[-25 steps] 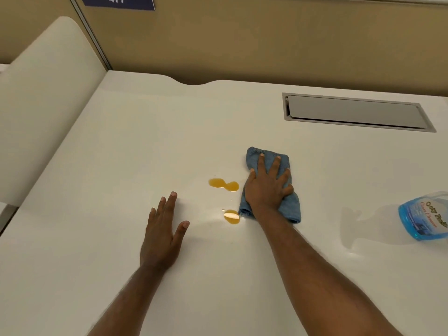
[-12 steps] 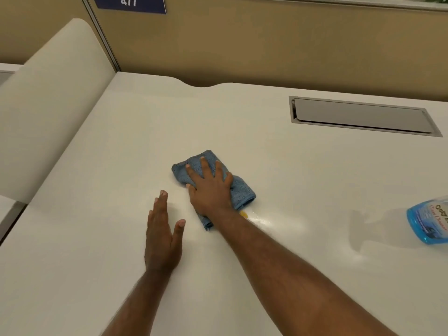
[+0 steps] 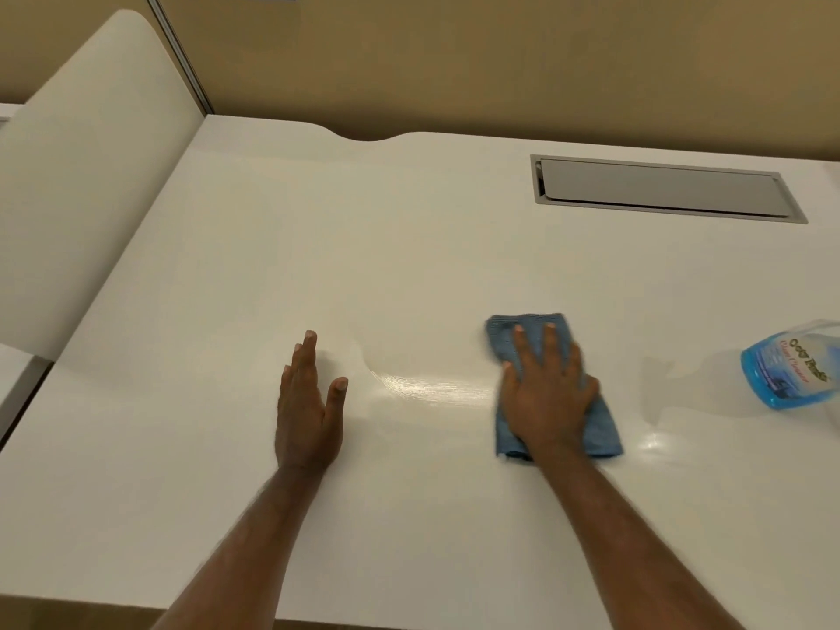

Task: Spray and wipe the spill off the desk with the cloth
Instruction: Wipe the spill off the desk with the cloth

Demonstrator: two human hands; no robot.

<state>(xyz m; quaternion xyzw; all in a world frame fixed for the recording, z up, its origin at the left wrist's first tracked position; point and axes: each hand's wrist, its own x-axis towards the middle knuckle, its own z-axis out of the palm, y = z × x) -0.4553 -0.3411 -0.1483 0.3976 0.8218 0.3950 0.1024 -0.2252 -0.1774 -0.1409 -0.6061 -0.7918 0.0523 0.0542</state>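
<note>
My right hand [image 3: 545, 393] lies flat, fingers spread, pressing a folded blue cloth [image 3: 600, 429] onto the white desk [image 3: 318, 247]. Left of the cloth a shiny wet streak [image 3: 432, 386] runs across the desk; no orange spill shows. My left hand [image 3: 309, 406] rests flat on the desk left of the streak, palm down and holding nothing. A spray bottle of blue cleaner [image 3: 791, 363] lies at the right edge of the view, partly cut off.
A grey cable hatch [image 3: 663, 188] is set into the desk at the back right. A white curved divider [image 3: 82, 175] stands along the left side. A tan partition wall [image 3: 454, 61] runs behind the desk.
My right hand swept the cloth left over the orange spill, then back to the right. The orange drops are gone and a wet streak is left. My left hand stayed put.
</note>
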